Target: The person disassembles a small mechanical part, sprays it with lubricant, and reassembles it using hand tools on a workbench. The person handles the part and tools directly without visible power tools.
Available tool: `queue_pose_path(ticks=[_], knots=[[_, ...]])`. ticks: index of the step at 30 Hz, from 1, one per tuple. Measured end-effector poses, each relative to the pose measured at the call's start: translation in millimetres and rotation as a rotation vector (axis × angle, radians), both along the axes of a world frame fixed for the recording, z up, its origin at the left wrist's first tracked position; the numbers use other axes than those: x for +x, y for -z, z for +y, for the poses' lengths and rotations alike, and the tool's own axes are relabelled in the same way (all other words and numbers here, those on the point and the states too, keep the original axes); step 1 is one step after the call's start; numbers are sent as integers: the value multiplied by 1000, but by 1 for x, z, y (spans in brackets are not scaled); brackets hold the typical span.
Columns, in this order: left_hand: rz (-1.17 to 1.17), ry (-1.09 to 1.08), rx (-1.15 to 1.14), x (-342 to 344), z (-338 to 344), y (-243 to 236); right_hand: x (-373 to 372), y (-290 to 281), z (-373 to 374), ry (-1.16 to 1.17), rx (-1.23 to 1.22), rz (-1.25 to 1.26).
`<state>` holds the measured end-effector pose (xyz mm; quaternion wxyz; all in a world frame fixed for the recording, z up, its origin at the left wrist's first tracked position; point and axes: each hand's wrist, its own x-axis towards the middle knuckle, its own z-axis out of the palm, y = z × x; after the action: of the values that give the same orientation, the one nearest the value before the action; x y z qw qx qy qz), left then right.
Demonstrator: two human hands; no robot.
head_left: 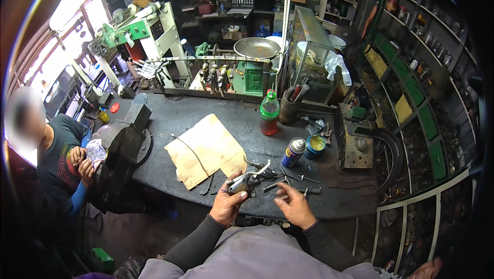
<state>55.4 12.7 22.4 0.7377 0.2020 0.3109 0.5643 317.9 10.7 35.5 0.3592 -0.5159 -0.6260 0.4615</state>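
My left hand [228,204] grips a grey metal mechanical part [240,186] with a pale curved lever, held over the front edge of the dark workbench. What kind of part it is, I cannot make out. To its right, my right hand [296,206] hovers with bent fingers apart, and nothing shows between them. Close to its fingertips lies a thin metal rod [273,186]. Several small tools and dark metal pieces lie just beyond. A blue and white spray can [292,153] with a pale top stands beside an open blue tub [315,147] of yellowish paste.
Stained cardboard [206,142] lies at centre-left, with a thin cable across it. A green-tinted bottle [269,113] of red liquid stands behind. At left, a person [64,142] holds a cloth by a large bench vise [121,140]. Shelves [427,88] line the right side.
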Motion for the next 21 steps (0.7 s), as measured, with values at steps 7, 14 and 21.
queue_pose_path(ticks=[7,14,21], knots=[[-7,-58,0,7,-8,8,9,21,30,273,137,27],[57,-104,-7,-5,-12,9,47,36,117,469,472,-287],[122,-122,-18,-6,-12,16,28,30,155,314,230,-262]])
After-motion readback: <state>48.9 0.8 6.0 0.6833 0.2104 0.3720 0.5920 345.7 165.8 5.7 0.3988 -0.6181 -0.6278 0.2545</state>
